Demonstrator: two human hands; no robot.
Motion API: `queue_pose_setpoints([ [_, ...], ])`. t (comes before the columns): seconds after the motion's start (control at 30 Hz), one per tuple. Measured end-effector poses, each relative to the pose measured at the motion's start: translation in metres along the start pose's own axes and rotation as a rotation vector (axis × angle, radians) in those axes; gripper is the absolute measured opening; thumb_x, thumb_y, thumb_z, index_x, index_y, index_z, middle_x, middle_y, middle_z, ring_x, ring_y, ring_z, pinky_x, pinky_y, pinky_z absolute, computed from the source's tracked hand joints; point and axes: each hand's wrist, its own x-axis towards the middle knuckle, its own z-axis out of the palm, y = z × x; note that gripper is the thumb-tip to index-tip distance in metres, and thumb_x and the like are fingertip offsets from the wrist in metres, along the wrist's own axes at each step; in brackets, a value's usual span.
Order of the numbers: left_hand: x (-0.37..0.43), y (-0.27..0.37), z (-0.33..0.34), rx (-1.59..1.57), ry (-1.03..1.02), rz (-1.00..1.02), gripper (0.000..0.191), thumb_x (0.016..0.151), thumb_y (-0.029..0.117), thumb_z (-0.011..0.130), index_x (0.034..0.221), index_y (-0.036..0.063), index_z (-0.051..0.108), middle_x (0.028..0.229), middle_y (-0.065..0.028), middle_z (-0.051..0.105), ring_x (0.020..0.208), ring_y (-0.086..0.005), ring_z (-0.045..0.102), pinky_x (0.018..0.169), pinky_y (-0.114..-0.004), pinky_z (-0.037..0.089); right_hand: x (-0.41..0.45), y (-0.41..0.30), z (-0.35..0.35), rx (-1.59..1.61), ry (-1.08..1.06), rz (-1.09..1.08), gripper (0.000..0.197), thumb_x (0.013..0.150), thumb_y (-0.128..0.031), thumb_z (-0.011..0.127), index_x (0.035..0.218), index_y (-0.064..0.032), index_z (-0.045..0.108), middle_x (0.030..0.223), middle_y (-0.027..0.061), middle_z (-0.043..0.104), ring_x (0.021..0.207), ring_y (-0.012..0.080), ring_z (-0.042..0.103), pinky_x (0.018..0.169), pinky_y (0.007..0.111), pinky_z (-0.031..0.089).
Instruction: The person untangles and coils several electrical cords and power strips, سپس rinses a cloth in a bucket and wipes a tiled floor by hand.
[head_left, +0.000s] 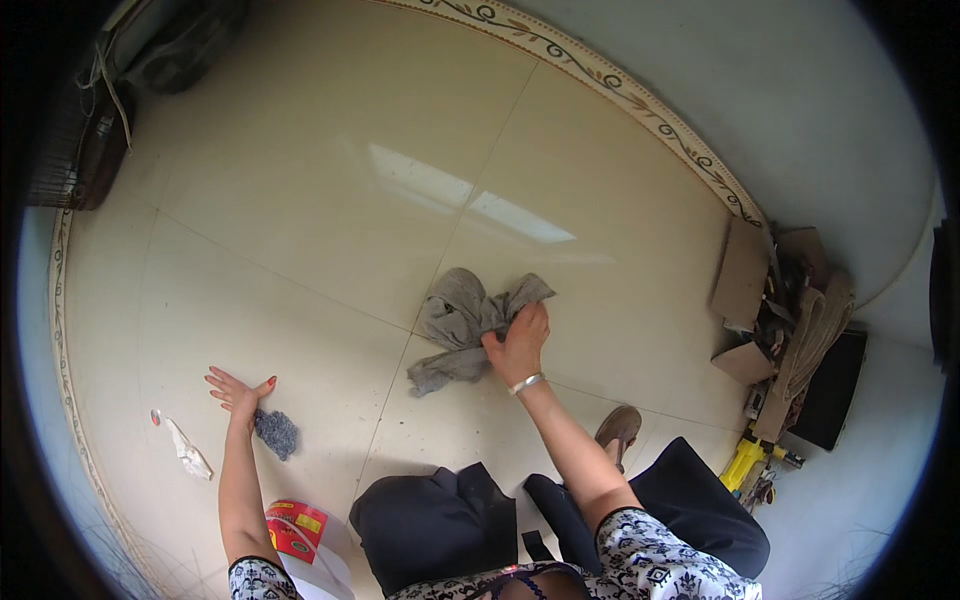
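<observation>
A crumpled grey cloth (459, 311) lies on the glossy tiled floor (300, 202) in front of me. My right hand (521, 341), with a silver bracelet at the wrist, grips the cloth at its right side. To the left, my left hand (238, 391) has its fingers spread over the floor and holds nothing. Right beside its wrist lies a dark grey scouring pad or wad of fibre (277, 433); I cannot tell whether they touch. A crumpled white scrap (187, 450) and a small round red-and-grey piece (155, 417) lie left of that forearm.
A white bucket (334, 551) with a red label stands by my left forearm. Along the right wall are an open cardboard box (741, 270) with odds and ends and a yellow tool (742, 463). A dark object with cords (94, 150) occupies the far left corner. Small specks dot the floor.
</observation>
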Motion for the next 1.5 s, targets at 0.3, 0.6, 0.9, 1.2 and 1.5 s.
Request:
queue_pose_setpoints([
  [0.3, 0.005, -0.004, 0.006, 0.004, 0.002, 0.012, 0.128, 0.05, 0.034, 0.079, 0.13, 0.0082, -0.018, 0.135, -0.0193, -0.021, 0.125, -0.0397, -0.016, 0.1, -0.049, -0.003, -0.015, -0.076, 0.016, -0.311, 0.006, -0.408, 0.088, 0.061, -0.045, 0.067, 0.131, -0.0129, 0.024, 0.137, 0.0167, 0.016, 0.122, 0.0389, 0.018, 0.094, 0.053, 0.021],
  [0.6, -0.003, -0.003, -0.003, -0.016, 0.005, -0.001, 0.127, 0.051, 0.032, 0.078, 0.13, 0.0085, -0.019, 0.135, -0.0187, -0.022, 0.125, -0.0392, -0.016, 0.1, -0.048, -0.004, -0.023, 0.117, -0.045, -0.383, 0.495, -0.129, 0.057, 0.064, -0.011, 0.053, 0.12, -0.009, 0.042, 0.128, 0.0113, 0.035, 0.116, 0.0325, 0.032, 0.093, 0.048, 0.023],
  [0.9, 0.006, -0.002, 0.007, -0.011, 0.007, 0.03, 0.126, 0.052, 0.031, 0.078, 0.131, 0.0091, -0.018, 0.136, -0.0188, -0.021, 0.125, -0.0399, -0.016, 0.1, -0.047, -0.005, 0.131, 0.049, -0.072, -0.303, 0.757, -0.239, 0.046, 0.07, -0.031, 0.056, 0.112, -0.0152, 0.051, 0.11, 0.0096, 0.051, 0.107, 0.0275, 0.043, 0.089, 0.042, 0.032],
  [1.2, 0.026, -0.035, 0.017, 0.004, 0.085, 0.093, 0.121, 0.056, 0.035, 0.075, 0.132, 0.0131, -0.017, 0.137, -0.0171, -0.019, 0.124, -0.0418, -0.017, 0.096, -0.054, -0.006, -0.053, 0.002, 0.03, -0.261, -0.244, -1.232, 0.07, 0.056, -0.024, 0.064, 0.121, -0.0298, 0.039, 0.127, 0.0005, 0.039, 0.121, 0.0254, 0.03, 0.097, 0.048, 0.024],
  [1.5, 0.022, -0.024, 0.016, 0.001, 0.076, 0.074, 0.12, 0.057, 0.029, 0.075, 0.132, 0.0143, -0.017, 0.137, -0.0172, -0.02, 0.124, -0.041, -0.015, 0.097, -0.054, -0.005, 0.119, 0.088, -0.097, -0.483, 0.58, -0.187, 0.053, 0.072, -0.03, 0.057, 0.122, -0.0236, 0.041, 0.118, 0.0083, 0.042, 0.114, 0.0289, 0.033, 0.094, 0.049, 0.024],
])
